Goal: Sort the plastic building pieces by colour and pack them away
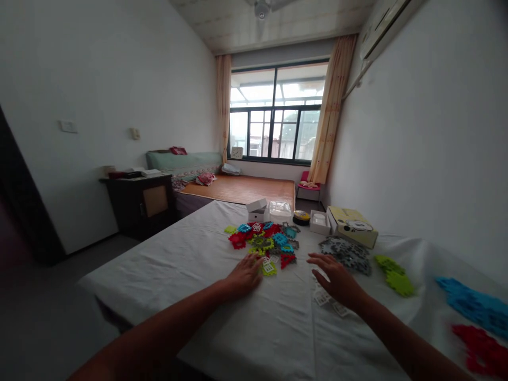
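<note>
My left hand [244,275] lies low over the white tablecloth, fingers stretched forward. Its fingertips are beside a lime-green toothed plastic piece [270,269] that has a small white grid-like piece [267,262] on top; whether they touch is unclear. Just beyond is a mixed pile of red, blue, green and grey toothed pieces, among them a red triangular piece [288,260] and a blue piece [280,238]. My right hand [335,278] hovers with fingers apart and nothing visible in them. White pieces [322,297] lie partly hidden under it, and a grey heap [347,254] sits behind.
Green pieces [395,275], blue pieces [478,307] and red pieces [482,349] form separate groups on the right. Along the table's far side stand a white box [257,211], a clear container [280,210], a round tin [301,217], an open white box [319,222] and a yellow carton [353,225].
</note>
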Available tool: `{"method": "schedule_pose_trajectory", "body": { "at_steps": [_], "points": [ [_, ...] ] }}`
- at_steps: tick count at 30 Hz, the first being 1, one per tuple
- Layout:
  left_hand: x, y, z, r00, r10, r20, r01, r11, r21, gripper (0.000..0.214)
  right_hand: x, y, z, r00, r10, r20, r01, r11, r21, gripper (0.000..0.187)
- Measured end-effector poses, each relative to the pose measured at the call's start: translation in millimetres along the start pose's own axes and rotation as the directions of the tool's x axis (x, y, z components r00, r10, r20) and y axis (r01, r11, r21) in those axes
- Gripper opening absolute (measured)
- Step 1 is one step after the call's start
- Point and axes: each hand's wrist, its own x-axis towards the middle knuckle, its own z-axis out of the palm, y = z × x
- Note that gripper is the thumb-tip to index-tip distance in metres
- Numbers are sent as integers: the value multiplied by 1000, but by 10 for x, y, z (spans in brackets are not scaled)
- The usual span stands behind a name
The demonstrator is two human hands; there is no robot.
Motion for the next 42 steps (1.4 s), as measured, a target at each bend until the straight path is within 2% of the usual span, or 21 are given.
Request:
{"method": "schedule_pose_trajectory", "body": {
  "at_steps": [2, 3, 6, 9, 11, 14, 17, 21, 26, 31, 36, 39, 42],
  "points": [
    [264, -21, -43, 992, 114, -59, -113, 993, 22, 62, 85, -87, 50, 1000, -18, -16, 18, 1000, 5, 31],
    [408, -79, -97, 989, 119, -92, -116, 993, 33, 61, 117, -106, 68, 999, -23, -32, 23, 1000, 2, 30],
    [901, -357, -322, 987, -53, -150, 58, 998, 29, 57, 167, -63, 131, 993, -12, -114, 9, 1000, -25, 28],
    [1421, -575, -465, 990, -67, -121, 69, 998, 12, 61, 144, 85, 255, 972, 21, -233, -37, 997, -67, 27],
    [1694, -612, -462, 995, -63, -83, 63, 998, -3, 65, 83, 200, 352, 962, 18, -273, -46, 994, -99, 27],
    [1876, -569, -376, 999, -39, -28, 38, 999, -30, 71, -47, 334, 440, 968, 0, -252, -33, 991, -127, 26],
    [1763, -536, -326, 999, 36, 11, -35, 998, -57, 65, -148, 396, 433, 970, 26, -241, -51, 994, -98, 26],
    [1371, -568, -376, 988, 154, 29, -150, 985, -90, 51, -169, 398, 401, 964, 76, -255, -85, 996, -24, 24],
    [985, -604, -452, 975, 216, -58, -221, 969, -110, 41, -103, 276, 404, 965, 97, -242, -91, 995, 38, 23],
    [792, -590, -433, 980, 155, -121, -172, 975, -141, 25, 77, -58, 269, 979, 75, -189, -60, 995, 84, 24],
    [699, -583, -374, 960, 66, -273, -111, 982, -155, 24, 348, -355, 142, 997, -12, -82, 21, 995, 101, 24],
    [704, -631, -388, 921, -48, -385, -23, 984, -177, 23, 421, -383, 218, 994, -3, -112, 17, 992, 123, 24],
    [728, -700, -404, 909, -200, -365, 78, 944, -322, 28, 365, -353, 384, 984, 31, -175, -7, 991, 133, 24]
  ]
}}
